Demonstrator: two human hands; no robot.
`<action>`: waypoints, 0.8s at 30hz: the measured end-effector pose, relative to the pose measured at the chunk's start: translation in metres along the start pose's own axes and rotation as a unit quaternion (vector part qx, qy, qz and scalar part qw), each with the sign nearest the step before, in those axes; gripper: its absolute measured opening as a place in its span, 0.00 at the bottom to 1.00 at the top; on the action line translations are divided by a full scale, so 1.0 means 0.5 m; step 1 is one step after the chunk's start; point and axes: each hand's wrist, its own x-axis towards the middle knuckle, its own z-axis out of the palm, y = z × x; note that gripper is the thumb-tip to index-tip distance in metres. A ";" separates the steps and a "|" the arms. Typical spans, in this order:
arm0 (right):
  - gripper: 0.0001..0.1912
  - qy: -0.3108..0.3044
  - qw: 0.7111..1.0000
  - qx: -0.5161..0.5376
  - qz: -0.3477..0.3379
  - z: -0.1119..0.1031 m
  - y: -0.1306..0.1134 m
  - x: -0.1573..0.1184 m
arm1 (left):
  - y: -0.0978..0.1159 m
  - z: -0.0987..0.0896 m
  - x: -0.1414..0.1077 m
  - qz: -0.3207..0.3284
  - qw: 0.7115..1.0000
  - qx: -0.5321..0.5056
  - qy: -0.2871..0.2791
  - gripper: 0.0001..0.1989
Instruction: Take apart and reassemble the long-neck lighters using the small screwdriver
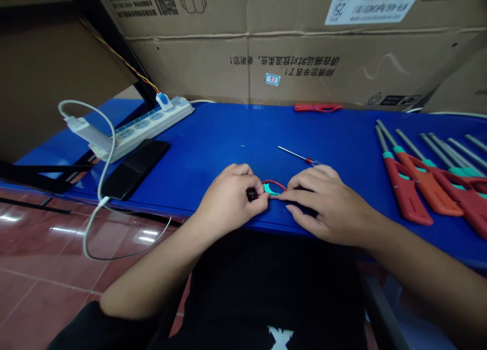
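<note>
Hands: I count 2, the left hand (pixel 228 200) and the right hand (pixel 323 203), both bare, over the near edge of the blue tabletop (pixel 228 132).
Held part: 1 small teal piece (pixel 271 189) with 1 red wire loop (pixel 276 183), between the hands.
Fingers: the left fingers (pixel 253 180) are pressed together, pinching its left end; the right fingers (pixel 300 193) are curled, with the tips at its right end.
Just far: 1 screwdriver (pixel 300 156).
Right: at least 3 red-orange utility lighters (pixel 407 193).
Left: 1 black phone (pixel 135 167), 1 power strip (pixel 140 127).
Far edge: 1 red lighter casing (pixel 317 107).
</note>
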 end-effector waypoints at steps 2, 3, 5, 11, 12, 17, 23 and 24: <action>0.14 -0.005 1.000 -0.013 -0.008 -0.001 0.001 0.000 | -0.001 0.001 0.000 0.002 1.000 -0.009 0.001 0.05; 0.14 -0.008 1.000 -0.019 -0.012 0.000 0.001 -0.001 | -0.001 0.002 0.000 0.003 1.000 -0.014 0.001 0.05; 0.15 -0.014 0.999 -0.029 -0.018 0.001 0.003 -0.001 | -0.003 0.003 0.000 0.004 1.000 -0.020 0.002 0.06; 0.13 0.003 1.000 -0.020 -0.019 0.001 0.001 0.000 | -0.009 -0.011 -0.007 0.019 0.999 -0.029 -0.013 0.05; 0.13 0.003 1.000 -0.015 -0.016 0.001 0.001 0.000 | -0.011 -0.016 -0.009 0.027 0.999 -0.030 -0.026 0.04; 0.12 -0.007 1.000 0.007 -0.002 0.004 0.000 0.002 | -0.023 -0.034 -0.017 0.060 0.995 -0.045 -0.072 0.06; 0.11 -0.015 1.000 0.025 0.005 -0.001 -0.003 0.004 | -0.024 -0.034 -0.021 0.087 0.994 -0.017 -0.057 0.08; 0.11 -0.017 0.999 0.028 0.005 -0.003 -0.003 0.004 | -0.022 -0.037 -0.022 0.096 0.994 -0.001 -0.060 0.09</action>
